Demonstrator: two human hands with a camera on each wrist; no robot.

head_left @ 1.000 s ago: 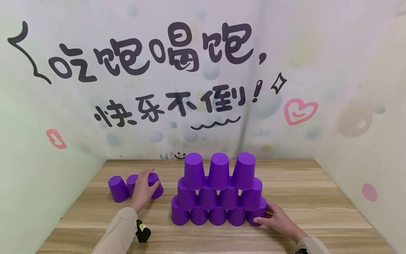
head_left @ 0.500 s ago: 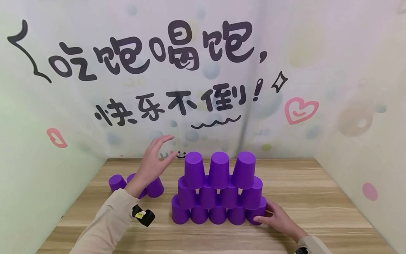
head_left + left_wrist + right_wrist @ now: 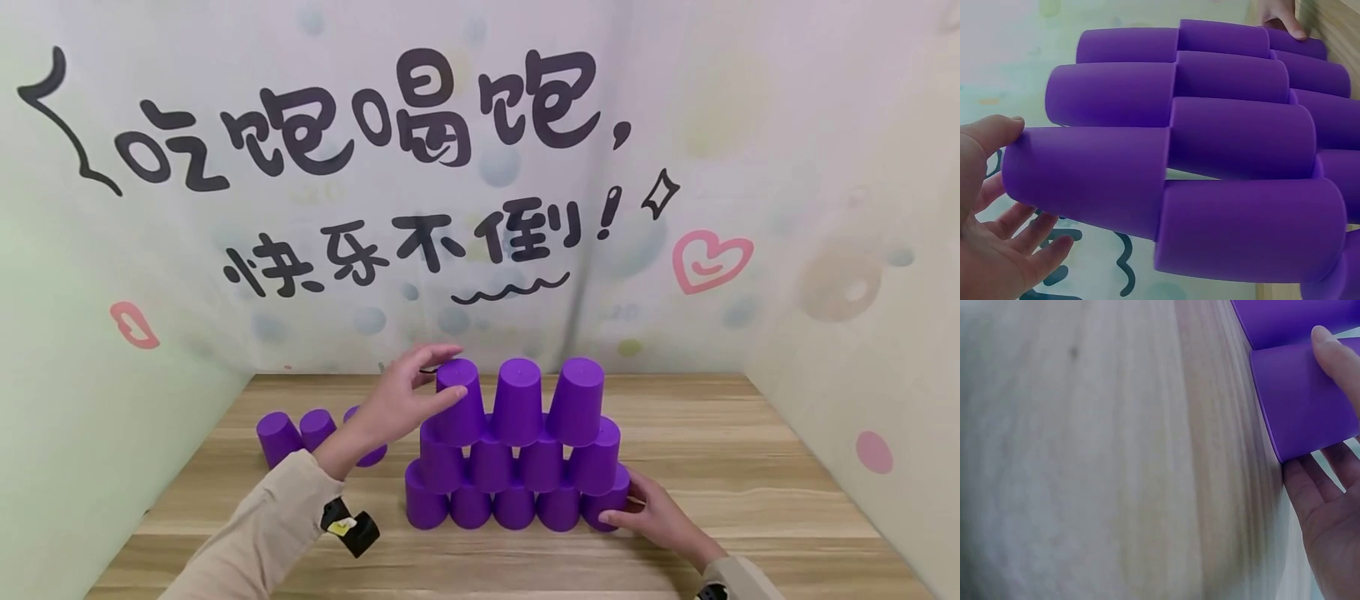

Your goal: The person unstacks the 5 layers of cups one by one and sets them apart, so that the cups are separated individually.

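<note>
Upside-down purple cups are stacked in three rows on the table, with three along the top and several in each row below. My left hand [image 3: 401, 400] is at the top row's left cup [image 3: 457, 421]. Its thumb lies at the near side of that cup's raised base, and the other fingers reach loosely behind, spread apart in the left wrist view. At the stack's other end, my right hand [image 3: 663, 517] grips the bottom row's right cup [image 3: 1307, 403], thumb in front and fingers at the far side.
To the left on the wooden table [image 3: 750, 475] stand three more upside-down purple cups; the left one [image 3: 276, 437] shows best, the right one [image 3: 372, 456] is partly behind my left hand. A wall [image 3: 787, 167] with printed lettering rises behind the table.
My left hand has left the separate cups at the left, risen, then come right and down to the top-left cup. The right hand and the stack have stayed put.
</note>
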